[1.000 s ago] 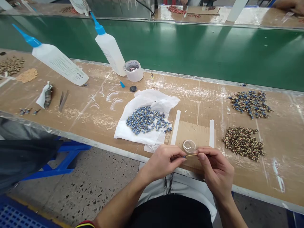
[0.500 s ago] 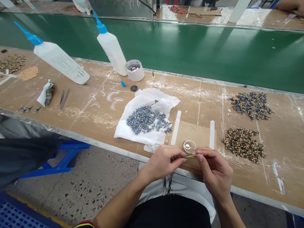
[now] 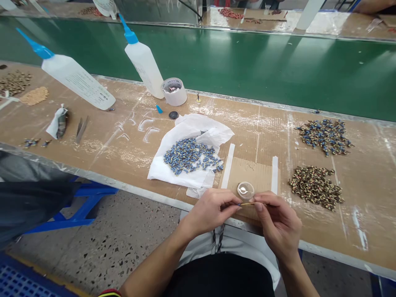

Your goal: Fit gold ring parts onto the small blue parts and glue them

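My left hand point(image 3: 215, 208) is closed in a pinch on a small blue part point(image 3: 239, 204) near the table's front edge. My right hand point(image 3: 280, 225) pinches a thin yellowish stick point(image 3: 247, 203), which spans the gap to the blue part. Whether the two are joined or only touching, I cannot tell. Just behind my fingertips a small round clear dish point(image 3: 245, 190) rests on a cardboard piece point(image 3: 252, 171) taped down at both sides. To the left, many blue parts with yellowish ends point(image 3: 188, 156) lie heaped on white paper point(image 3: 157, 169).
Two piles of small parts, one bluish point(image 3: 324, 136) and one brownish point(image 3: 317, 187), lie at right. White bottles with blue nozzles point(image 3: 144, 62), a tape roll point(image 3: 175, 97) and tweezers point(image 3: 82, 130) are at left. A green belt point(image 3: 247, 66) runs behind the table.
Both hands keep the same pinching pose with the stick between them. The whole view has shifted very slightly; nothing on the table has visibly moved.
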A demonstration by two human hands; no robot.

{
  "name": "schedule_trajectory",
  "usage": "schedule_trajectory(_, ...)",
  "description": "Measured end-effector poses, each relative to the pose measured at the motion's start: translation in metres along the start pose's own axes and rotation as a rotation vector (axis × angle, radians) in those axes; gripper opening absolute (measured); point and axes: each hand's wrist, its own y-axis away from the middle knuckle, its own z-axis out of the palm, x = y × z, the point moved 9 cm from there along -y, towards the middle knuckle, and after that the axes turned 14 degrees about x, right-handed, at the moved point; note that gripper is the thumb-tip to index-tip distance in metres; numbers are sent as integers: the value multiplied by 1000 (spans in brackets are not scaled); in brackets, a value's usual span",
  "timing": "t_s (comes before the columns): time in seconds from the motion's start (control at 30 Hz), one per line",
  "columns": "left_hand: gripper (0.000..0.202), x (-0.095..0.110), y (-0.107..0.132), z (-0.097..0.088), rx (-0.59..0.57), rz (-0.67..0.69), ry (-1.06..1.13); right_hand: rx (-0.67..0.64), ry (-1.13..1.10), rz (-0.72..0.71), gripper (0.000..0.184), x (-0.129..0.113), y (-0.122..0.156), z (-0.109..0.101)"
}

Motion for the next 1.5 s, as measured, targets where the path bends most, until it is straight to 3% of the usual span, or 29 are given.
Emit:
schedule_trajectory(0.4, 11, -3, 1, 0, -5, -3, -26, -33, -20, -17, 16, -3, -1, 2)
schedule_trajectory(0.57, 10, -3, 3, -1, 12, -8, -26, 120, -20, 37, 12, 2, -4, -10)
schedule_trajectory(0.67, 10, -3, 4, -3, 18, -5, -2, 196, 28, -12, 11, -3, -8, -14)
schedule_trajectory(0.87, 13, 0, 4, -5, 6, -5, 56, 72, 243, -113, 14, -10, -10, 3)
schedule_trajectory(1.0, 14, -2, 4, -5, -11, -8, 78, 22, 246, -129, 25, -10, -8, 4)
schedule_trajectory(1.07, 12, -3, 4, -6, -12, -6, 86, 56, 247, -125, 25, -9, -10, -8)
schedule_trajectory(1.13, 12, -6, 3, -8, -4, -8, 97, 158, 308, -133, 20, -7, -15, -35)
schedule_trajectory(1.27, 14, -8, 2, -7, -29, 9, 107, 487, 567, -68, 24, 4, -24, -126)
schedule_trajectory(1.33, 14, -6, 1, -7, -41, 37, 117, 576, 702, 13, 31, 14, -24, -170)
schedule_trajectory(1.4, 14, -6, 0, -7, -42, 52, 123, 571, 807, 71, 34, 25, -22, -199)
schedule_trajectory(1.5, 15, -12, 1, -6, -46, 6, 120, 400, 869, 56, 33, 36, -24, -207)
